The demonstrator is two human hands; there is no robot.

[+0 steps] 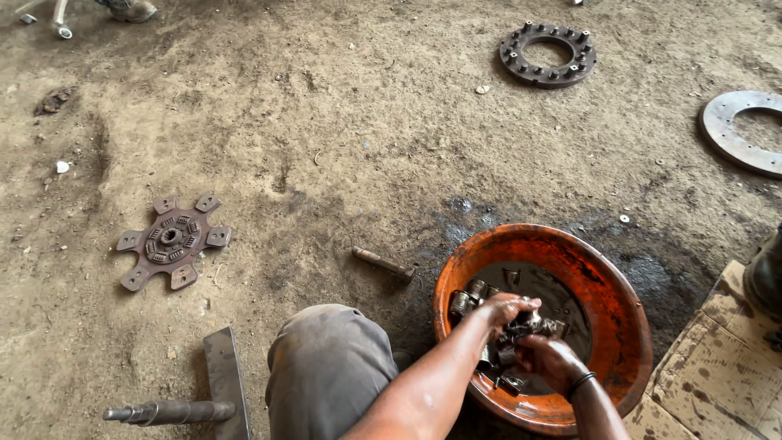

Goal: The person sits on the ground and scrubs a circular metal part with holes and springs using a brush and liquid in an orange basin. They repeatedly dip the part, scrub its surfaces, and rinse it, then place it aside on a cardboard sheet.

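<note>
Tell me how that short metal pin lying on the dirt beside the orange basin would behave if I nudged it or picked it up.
The pin looks like solid rusty steel, so it is probably stiff and heavy for its size. Being round, it may roll when pushed, though the rough dirt floor would likely stop it soon. The dark wet patch near the orange basin suggests that it could be slippery.

both hands (529,334) gripping greasy metal part (528,326), orange basin (619,285)

My hands covered much of the small metal part (521,330) in the orange basin (619,293), so its shape stayed unclear. The picture's right edge cut off the flat steel ring (737,134) and the cardboard (717,367).
</note>
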